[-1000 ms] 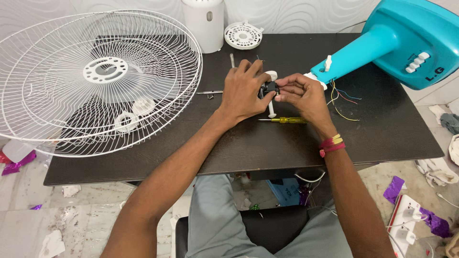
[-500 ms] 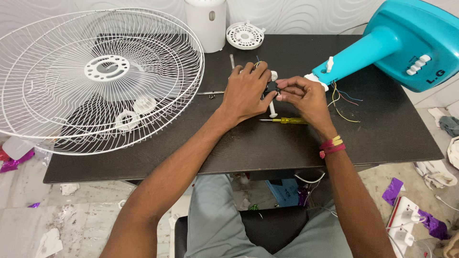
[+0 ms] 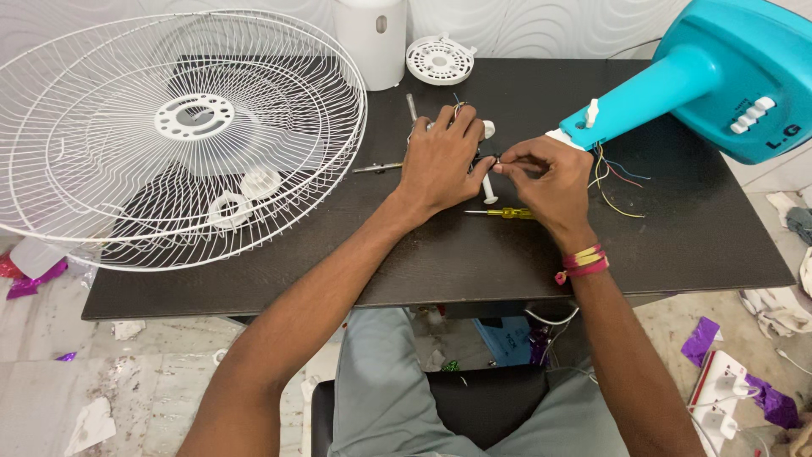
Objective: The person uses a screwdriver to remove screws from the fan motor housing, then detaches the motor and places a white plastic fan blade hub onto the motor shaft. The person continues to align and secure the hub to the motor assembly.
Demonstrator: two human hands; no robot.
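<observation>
The fan lies dismantled: a round white wire fan guard (image 3: pixel 182 135) rests over the dark table's (image 3: pixel 423 254) left edge, and a turquoise plastic fan stand (image 3: pixel 702 76) with loose wires lies at its right corner. Mid-table, left hand (image 3: pixel 440 156) and right hand (image 3: pixel 545 173) pinch a small dark part (image 3: pixel 484 159) above a yellow-handled screwdriver (image 3: pixel 501 212); reassembly looks unfinished.

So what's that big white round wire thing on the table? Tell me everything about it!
It is a fan guard, a big round cage of thin white wire that looks like painted metal. Many fine spokes run from a white middle ring with small holes out to a thicker rim. It lies tilted on the left of the dark table, its left edge hanging past the tabletop. Two small white plastic rings show through the wires. Neither hand touches it.
</observation>
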